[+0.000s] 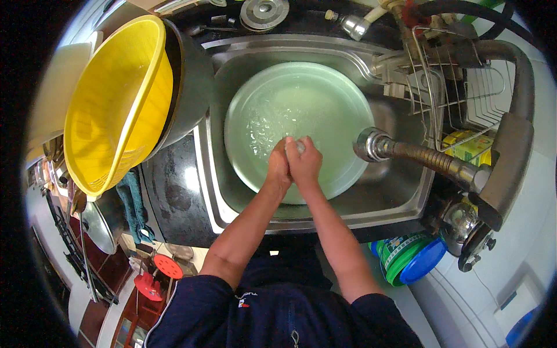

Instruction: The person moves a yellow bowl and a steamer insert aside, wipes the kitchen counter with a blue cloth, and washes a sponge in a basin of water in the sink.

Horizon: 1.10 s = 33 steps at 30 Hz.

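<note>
My left hand and my right hand are pressed together over a round pale-green basin. Between the fingers shows a small greyish, shiny object. Most of it is hidden by both hands, so its kind is unclear. Water fills the basin, with ripples and glints to the left of my fingers. The basin sits inside a stainless-steel sink. To the right of my hands, the faucet's spray head hangs over the basin's rim on a flexible neck.
A yellow plastic basket leans in a large dark metal pot left of the sink. At the right stands a wire rack. Behind the sink lies a metal sink strainer. Green and blue buckets stand below right.
</note>
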Tool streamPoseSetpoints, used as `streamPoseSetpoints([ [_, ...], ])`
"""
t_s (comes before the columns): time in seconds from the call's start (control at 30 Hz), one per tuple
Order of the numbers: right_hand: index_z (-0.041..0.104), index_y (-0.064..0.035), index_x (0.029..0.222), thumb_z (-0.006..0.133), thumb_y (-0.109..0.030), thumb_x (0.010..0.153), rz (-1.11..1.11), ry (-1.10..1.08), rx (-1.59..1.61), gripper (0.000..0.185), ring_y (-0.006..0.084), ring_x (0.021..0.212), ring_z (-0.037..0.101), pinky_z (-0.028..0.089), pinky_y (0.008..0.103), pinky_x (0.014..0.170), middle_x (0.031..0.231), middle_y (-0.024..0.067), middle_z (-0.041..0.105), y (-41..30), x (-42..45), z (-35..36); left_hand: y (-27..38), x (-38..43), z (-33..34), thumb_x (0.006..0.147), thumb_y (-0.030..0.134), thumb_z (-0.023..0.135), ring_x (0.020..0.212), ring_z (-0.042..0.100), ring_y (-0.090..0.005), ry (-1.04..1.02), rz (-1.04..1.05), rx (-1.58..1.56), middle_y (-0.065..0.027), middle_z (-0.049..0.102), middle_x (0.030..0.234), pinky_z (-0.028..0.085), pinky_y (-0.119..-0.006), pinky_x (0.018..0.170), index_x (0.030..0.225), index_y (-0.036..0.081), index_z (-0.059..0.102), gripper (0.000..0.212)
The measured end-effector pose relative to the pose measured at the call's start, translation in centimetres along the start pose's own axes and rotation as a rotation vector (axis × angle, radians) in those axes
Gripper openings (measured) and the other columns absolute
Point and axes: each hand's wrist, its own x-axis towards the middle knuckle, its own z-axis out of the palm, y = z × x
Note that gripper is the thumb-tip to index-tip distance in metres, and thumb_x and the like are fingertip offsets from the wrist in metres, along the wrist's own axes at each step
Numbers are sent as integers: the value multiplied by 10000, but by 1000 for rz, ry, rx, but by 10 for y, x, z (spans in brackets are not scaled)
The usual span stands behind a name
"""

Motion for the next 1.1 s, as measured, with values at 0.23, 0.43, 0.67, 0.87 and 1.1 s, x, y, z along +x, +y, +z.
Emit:
streamPoseSetpoints([
  [0.23, 533, 1, 767, 533, -388, 807, 111, 247, 75, 392, 314, 699, 560, 419, 400, 655, 734, 190, 576, 57, 38, 2, -5, 3, -2, 830, 463, 498, 894, 541, -227, -27, -45, 154, -119, 536, 1029, 450, -336, 760, 1115, 20, 478, 527],
  [0.43, 513, 32, 947, 531, -346, 816, 117, 69, 145, 400, 265, 783, 564, 428, 370, 678, 841, 178, 574, 100, 42, -2, 6, 67, -54, 814, 398, 513, 1160, 388, -315, -17, 196, 1615, -185, 352, 1293, 317, -390, 964, 1291, 42, 327, 625],
  [0.67, 526, -8, 1074, 541, -288, 827, 405, -34, 672, 374, 158, 801, 525, 441, 302, 676, 954, 76, 564, 44, 24, -7, 13, 56, -23, 798, 485, 495, 1103, 428, -304, 193, -83, 779, -157, 386, 1261, 387, -391, 879, 1281, 63, 329, 662],
  [0.87, 536, -32, 883, 566, -258, 814, -199, -136, 352, 238, 157, 771, 496, 404, 300, 676, 841, 60, 535, -22, -47, -7, 37, -3, 9, 797, 572, 433, 1032, 471, -265, -97, -77, 221, -117, 464, 1174, 402, -400, 831, 1254, 84, 378, 670],
  [1.1, 524, -27, 862, 550, -278, 796, 28, 169, 114, 260, 364, 961, 477, 337, 483, 824, 983, 158, 536, -20, 13, -23, 23, -36, 19, 875, 474, 373, 1024, 512, -229, -320, -104, -227, -88, 534, 1116, 392, -370, 893, 1195, 66, 447, 524],
])
